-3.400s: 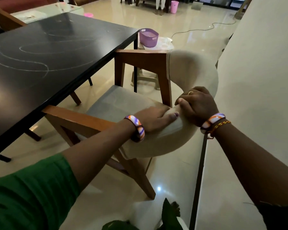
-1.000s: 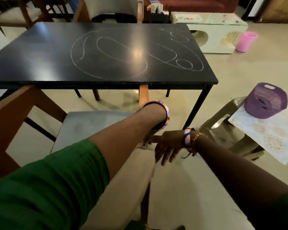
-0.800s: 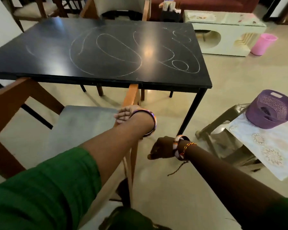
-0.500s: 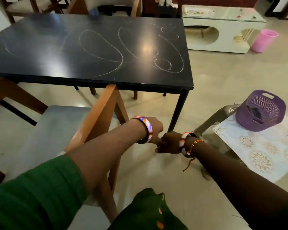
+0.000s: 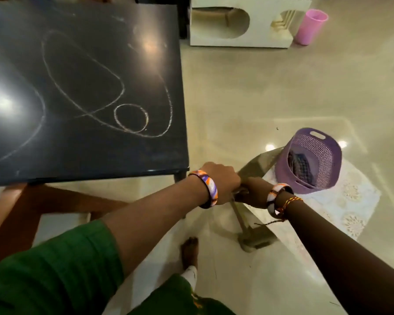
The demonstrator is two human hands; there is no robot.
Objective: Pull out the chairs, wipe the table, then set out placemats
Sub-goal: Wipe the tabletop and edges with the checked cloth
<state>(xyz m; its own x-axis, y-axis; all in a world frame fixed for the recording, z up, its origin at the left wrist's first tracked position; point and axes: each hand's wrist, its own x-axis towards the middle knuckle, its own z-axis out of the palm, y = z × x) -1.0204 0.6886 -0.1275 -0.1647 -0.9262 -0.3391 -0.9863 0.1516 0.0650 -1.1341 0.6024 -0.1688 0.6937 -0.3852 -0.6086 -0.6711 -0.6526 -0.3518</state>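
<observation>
One wooden chair, lower left, its frame reaching under the near edge of the table. One black table, top marked with chalk loops and one small chalk ring. Two hands, side by side just off the table's near right corner: left hand with fingers curled under; right hand likewise curled; what either grips is hidden, cannot tell. One beige plastic stool under the hands. One patterned placemat lying on the stool. One purple basket standing on the placemat, dark cloth inside. One pink cup on the floor, far right.
</observation>
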